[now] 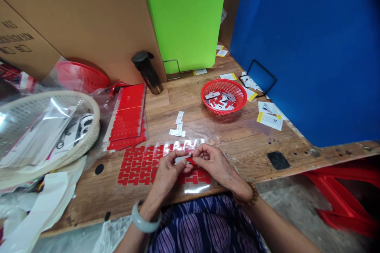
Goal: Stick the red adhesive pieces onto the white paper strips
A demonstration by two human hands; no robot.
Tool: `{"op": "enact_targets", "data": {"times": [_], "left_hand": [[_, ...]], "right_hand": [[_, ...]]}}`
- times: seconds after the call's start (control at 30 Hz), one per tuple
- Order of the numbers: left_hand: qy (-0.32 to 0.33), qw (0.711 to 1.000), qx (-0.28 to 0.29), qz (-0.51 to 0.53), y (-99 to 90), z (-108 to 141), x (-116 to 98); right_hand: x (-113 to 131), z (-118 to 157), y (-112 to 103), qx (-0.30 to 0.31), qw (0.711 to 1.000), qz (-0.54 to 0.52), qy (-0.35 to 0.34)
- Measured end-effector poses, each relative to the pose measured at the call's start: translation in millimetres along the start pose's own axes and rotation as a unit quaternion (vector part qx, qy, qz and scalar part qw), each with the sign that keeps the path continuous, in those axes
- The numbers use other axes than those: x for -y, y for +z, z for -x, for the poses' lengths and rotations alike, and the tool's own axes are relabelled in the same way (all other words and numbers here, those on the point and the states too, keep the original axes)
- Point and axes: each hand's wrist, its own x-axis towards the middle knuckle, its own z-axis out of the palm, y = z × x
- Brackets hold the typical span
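Above a clear sheet of red T-shaped stickers, my two hands meet at a small flat white-grey piece with red on its right end. The fingers of my left hand pinch the piece from the left. My right hand is closed at its right end, on the red sticker; its fingertips partly hide the sticker. Beyond the sheet lie a few similar white pieces. Farther off, a red basket holds many white and red pieces.
Stacked red sticker sheets lie at left, beside a cream basket of papers. A dark bottle stands before a cardboard box. Green and blue panels rise behind. Printed cards lie at right, near a red stool.
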Motion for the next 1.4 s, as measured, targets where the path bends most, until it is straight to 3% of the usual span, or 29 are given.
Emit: {"op": "enact_targets", "data": {"times": [0.47, 1.07, 1.4], "left_hand": [[-0.052, 0.996, 0.032, 0.064, -7.5, 1.0, -0.8], [-0.051, 0.998, 0.031, 0.033, -9.2, 0.4, -0.4], [-0.042, 0.999, 0.027, 0.023, -10.9, -0.7, 2.5]], "right_hand": [[-10.9, -2.9, 0.9, -0.028, 0.997, 0.074, -0.024], [-7.8, 7.3, 12.3, -0.067, 0.984, 0.158, -0.050], [-4.9, 13.4, 12.0, -0.067, 0.965, 0.225, -0.117]]}}
